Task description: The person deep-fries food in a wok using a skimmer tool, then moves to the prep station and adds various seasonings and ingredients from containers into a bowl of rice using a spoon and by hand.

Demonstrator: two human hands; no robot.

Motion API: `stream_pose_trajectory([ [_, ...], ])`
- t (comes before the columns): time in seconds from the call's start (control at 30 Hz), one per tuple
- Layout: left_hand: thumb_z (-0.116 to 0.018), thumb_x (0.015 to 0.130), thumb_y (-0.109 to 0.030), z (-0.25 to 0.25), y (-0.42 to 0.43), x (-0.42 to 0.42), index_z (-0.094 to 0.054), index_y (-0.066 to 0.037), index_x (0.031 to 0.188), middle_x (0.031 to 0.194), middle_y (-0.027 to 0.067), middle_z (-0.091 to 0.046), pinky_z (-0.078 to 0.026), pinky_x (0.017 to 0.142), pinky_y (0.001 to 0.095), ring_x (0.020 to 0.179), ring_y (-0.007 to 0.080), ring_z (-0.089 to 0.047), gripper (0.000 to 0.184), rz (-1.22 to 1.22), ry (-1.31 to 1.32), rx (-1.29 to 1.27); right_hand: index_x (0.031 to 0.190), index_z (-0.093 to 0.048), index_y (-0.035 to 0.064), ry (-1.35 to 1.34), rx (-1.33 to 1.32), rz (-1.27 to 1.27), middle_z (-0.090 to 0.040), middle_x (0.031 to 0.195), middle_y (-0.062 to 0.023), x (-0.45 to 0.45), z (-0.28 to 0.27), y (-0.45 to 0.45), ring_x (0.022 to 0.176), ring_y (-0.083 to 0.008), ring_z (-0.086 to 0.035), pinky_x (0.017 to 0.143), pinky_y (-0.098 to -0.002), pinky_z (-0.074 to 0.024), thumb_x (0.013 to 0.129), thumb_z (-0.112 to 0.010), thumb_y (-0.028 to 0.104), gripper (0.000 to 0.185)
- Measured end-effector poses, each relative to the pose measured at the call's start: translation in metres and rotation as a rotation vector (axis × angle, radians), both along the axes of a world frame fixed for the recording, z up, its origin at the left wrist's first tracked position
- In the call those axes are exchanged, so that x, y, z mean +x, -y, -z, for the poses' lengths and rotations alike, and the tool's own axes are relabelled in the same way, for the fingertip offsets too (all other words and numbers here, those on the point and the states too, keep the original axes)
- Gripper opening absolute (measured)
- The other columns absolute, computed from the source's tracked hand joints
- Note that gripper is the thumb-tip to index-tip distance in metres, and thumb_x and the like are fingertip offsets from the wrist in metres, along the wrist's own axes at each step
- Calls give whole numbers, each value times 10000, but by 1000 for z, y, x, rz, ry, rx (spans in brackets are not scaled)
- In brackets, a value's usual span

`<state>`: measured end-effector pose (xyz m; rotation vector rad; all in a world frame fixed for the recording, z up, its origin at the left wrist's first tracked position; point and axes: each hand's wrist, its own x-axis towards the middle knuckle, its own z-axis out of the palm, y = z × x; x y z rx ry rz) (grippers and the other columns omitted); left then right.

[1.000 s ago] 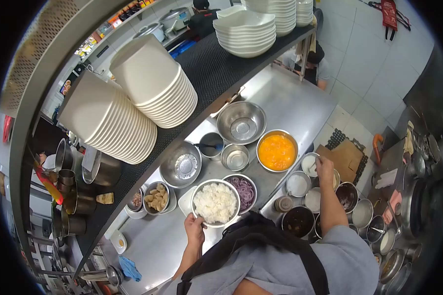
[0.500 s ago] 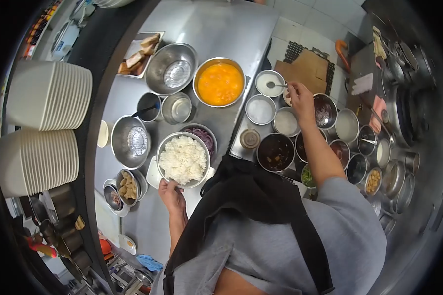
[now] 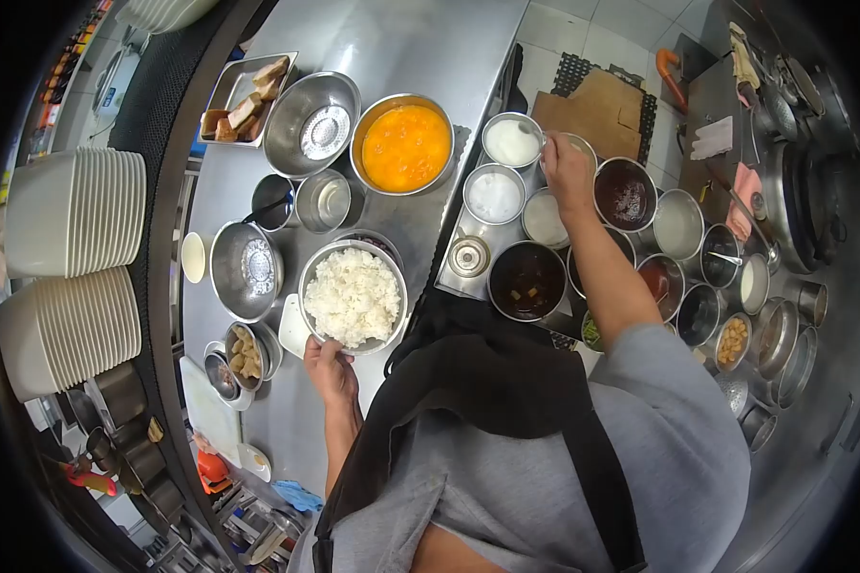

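Note:
My left hand [image 3: 332, 371] grips the near rim of a steel bowl [image 3: 403, 315] heaped with white cooked rice [image 3: 352, 298]. Behind that bowl, sliced purple onion [image 3: 373, 243] is partly covered. My right hand [image 3: 569, 174] is closed at the right edge of a round tin of white powder [image 3: 512, 141]. The spoon seen in its fingers earlier is now mostly hidden by the hand. Just below stand another tin of white granules [image 3: 495, 195] and a tin with pale contents [image 3: 545, 218], the latter beside my wrist.
Beaten egg fills a bowl [image 3: 406, 146] at the back, beside an empty steel bowl [image 3: 311, 126] and a tray of meat pieces [image 3: 222, 95]. Pots of dark sauce [image 3: 527, 282] and several other tins crowd the right. Stacked white dishes [image 3: 76, 210] stand left.
My right hand has shifted slightly up and left against the powder tin's edge, and the spoon has dropped from clear sight. The view has shifted a little; my left hand still holds the rice bowl.

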<state>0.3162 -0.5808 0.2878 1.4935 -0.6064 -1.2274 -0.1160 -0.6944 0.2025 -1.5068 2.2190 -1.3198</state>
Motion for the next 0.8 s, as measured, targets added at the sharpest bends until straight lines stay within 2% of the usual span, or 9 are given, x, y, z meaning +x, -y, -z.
stream_pose_trajectory([
  [0.03, -488, 697, 66, -2, 0, -2, -551, -16, 826, 762, 66, -615, -397, 432, 195, 531, 105, -524, 166, -3, 7, 4, 907, -617, 43, 12, 2, -3, -617, 733, -214, -2, 10, 9, 698, -391, -604, 647, -464, -475, 871, -516, 173, 168],
  [0.1, -489, 696, 66, -5, -1, -6, -551, -13, 829, 765, 69, -617, -398, 431, 194, 531, 105, -527, 167, -10, 18, -1, 887, -620, 48, -129, 56, 78, -603, 663, -220, -4, 31, 23, 640, -391, -602, 615, -469, -478, 867, -518, 196, 181],
  [0.23, -489, 696, 68, -5, -6, -4, -549, -6, 832, 767, 75, -619, -399, 432, 196, 531, 107, -527, 166, -14, 19, -7, 891, -624, 56, -95, 121, 81, -600, 675, -239, 5, 25, 21, 644, -393, -601, 614, -467, -480, 861, -521, 203, 182],
  [0.33, -488, 698, 68, -1, -9, -3, -547, -5, 826, 766, 78, -619, -398, 436, 200, 529, 110, -524, 159, -15, 1, -10, 896, -625, 55, -21, 105, -5, -613, 711, -224, 3, 15, 14, 660, -387, -605, 622, -463, -478, 860, -512, 171, 166],
  [0.4, -486, 699, 69, -2, -9, -4, -545, -5, 822, 764, 79, -618, -396, 436, 201, 527, 111, -521, 155, -22, 3, 3, 903, -629, 42, -66, 52, -284, -625, 758, -204, -2, 9, 12, 703, -377, -609, 651, -454, -477, 857, -515, 141, 157],
  [0.5, -484, 700, 71, -1, -8, -7, -542, -5, 816, 761, 80, -616, -394, 437, 202, 524, 112, -517, 150, -32, 5, 15, 937, -624, 37, -182, 0, -419, -630, 791, -189, -25, 15, 11, 743, -368, -608, 678, -441, -474, 855, -530, 130, 156],
  [0.63, -485, 702, 69, 3, -7, -5, -545, -2, 817, 757, 81, -616, -395, 437, 202, 520, 111, -515, 148, -11, -2, 0, 953, -622, 41, -162, 21, -423, -627, 802, -202, -41, -5, 11, 762, -371, -604, 690, -438, -474, 851, -544, 143, 164],
  [0.7, -486, 704, 67, 2, -4, -9, -545, -3, 816, 755, 80, -616, -396, 437, 202, 520, 110, -516, 144, -10, -7, 2, 940, -621, 43, -62, 142, -297, -628, 782, -199, -37, -13, 13, 746, -369, -607, 686, -431, -476, 847, -549, 152, 160],
  [0.8, -488, 706, 64, -3, 1, -16, -544, -5, 810, 749, 78, -613, -398, 434, 201, 516, 111, -515, 136, -15, 1, 4, 916, -621, 38, -96, 113, -203, -628, 750, -194, -30, 2, 23, 722, -369, -608, 674, -429, -477, 845, -553, 169, 163],
])
